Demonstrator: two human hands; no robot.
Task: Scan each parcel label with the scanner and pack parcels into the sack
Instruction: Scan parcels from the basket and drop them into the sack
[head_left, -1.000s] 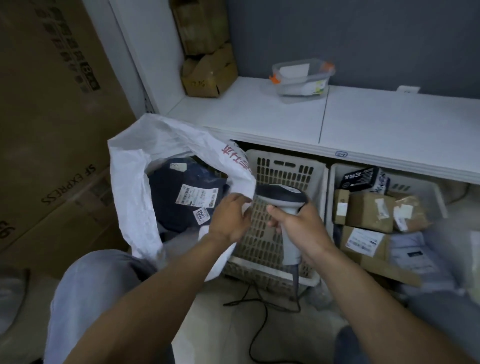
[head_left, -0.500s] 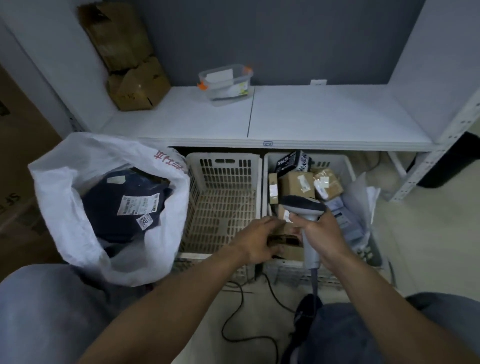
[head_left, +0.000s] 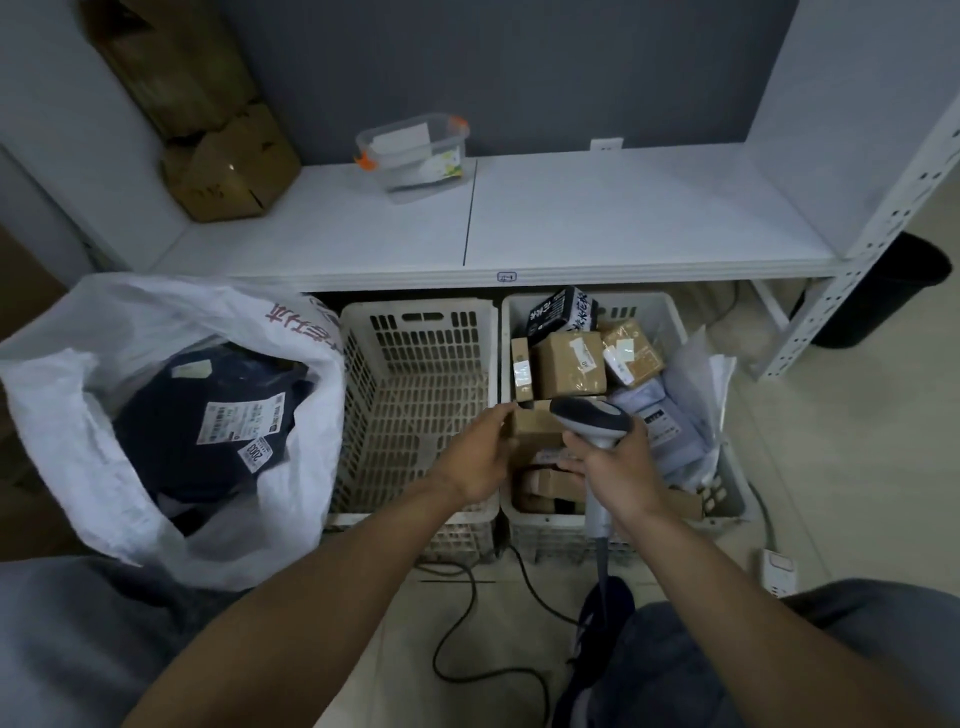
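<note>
The right hand (head_left: 618, 467) is wrapped round the scanner (head_left: 592, 421) handle. The left hand (head_left: 480, 457) grips the left end of a brown box (head_left: 535, 423), which sits among other parcels in the right crate (head_left: 644, 306). To the left the sack (head_left: 78, 415) stands open with a dark parcel (head_left: 208, 415) inside.

In front of you a low white shelf (head_left: 623, 208) runs along a dark grey wall (head_left: 519, 67), which carries a white socket (head_left: 606, 144). On the shelf, brown cartons (head_left: 228, 171) stand at the left, a clear tub (head_left: 415, 150) near them. At your right a perforated post (head_left: 883, 218) stands on pale floor (head_left: 857, 467), a black bin (head_left: 893, 291) behind it. The light is dim.
</note>
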